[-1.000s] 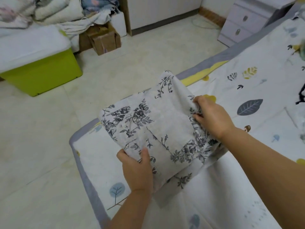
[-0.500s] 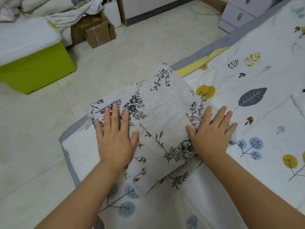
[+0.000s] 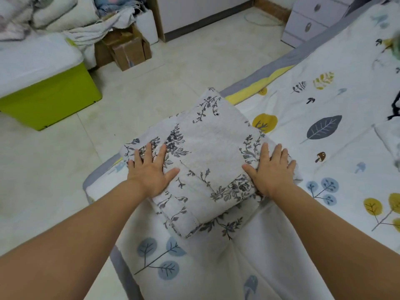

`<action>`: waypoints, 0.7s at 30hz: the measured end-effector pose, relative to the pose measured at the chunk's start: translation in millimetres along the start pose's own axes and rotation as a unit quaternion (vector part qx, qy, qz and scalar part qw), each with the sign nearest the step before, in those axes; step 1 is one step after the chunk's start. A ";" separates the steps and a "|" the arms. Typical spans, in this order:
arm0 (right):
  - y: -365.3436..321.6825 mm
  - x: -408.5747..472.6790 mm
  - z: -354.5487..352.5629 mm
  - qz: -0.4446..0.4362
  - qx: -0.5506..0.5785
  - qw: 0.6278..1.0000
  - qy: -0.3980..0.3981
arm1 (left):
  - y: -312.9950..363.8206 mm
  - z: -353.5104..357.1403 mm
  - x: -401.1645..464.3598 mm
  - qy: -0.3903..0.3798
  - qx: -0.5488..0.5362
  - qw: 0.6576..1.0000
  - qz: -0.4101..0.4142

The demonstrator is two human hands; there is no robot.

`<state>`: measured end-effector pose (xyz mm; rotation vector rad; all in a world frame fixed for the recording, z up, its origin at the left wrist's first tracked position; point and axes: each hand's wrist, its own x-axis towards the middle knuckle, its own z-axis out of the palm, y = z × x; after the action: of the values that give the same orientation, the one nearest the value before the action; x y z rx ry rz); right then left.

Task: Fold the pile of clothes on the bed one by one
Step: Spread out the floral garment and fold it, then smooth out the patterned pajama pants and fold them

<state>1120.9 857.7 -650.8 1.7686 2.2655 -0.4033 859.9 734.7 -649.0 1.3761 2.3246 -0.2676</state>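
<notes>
Bed (image 3: 313,148) corner by tiled floor carries the folded floral garment (image 3: 207,161), left hand (image 3: 151,172) and right hand (image 3: 272,172) flat on it, fingers spread, smoothing; likely next: set it aside, fetch another from the pile.

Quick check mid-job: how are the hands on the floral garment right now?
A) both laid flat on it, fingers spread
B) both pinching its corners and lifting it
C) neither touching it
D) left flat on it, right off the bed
A: the left hand and the right hand both lie flat, fingers straight and spread, on the folded floral garment, which rests on the bed.
</notes>
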 end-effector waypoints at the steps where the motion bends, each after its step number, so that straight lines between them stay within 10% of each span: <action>1: 1.3 -7.1 -5.5 -0.009 0.004 1.000 0.004 | 1.4 -5.5 -7.2 0.006 0.003 1.000 0.003; 21: 50.9 -255.2 -103.3 -0.065 0.039 0.997 0.005 | 119.1 -104.7 -207.1 -0.013 0.077 0.942 0.327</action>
<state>1229.6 675.4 -468.1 1.6664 2.4116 -0.5167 1023.2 668.7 -456.6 2.1073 1.7181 -0.2573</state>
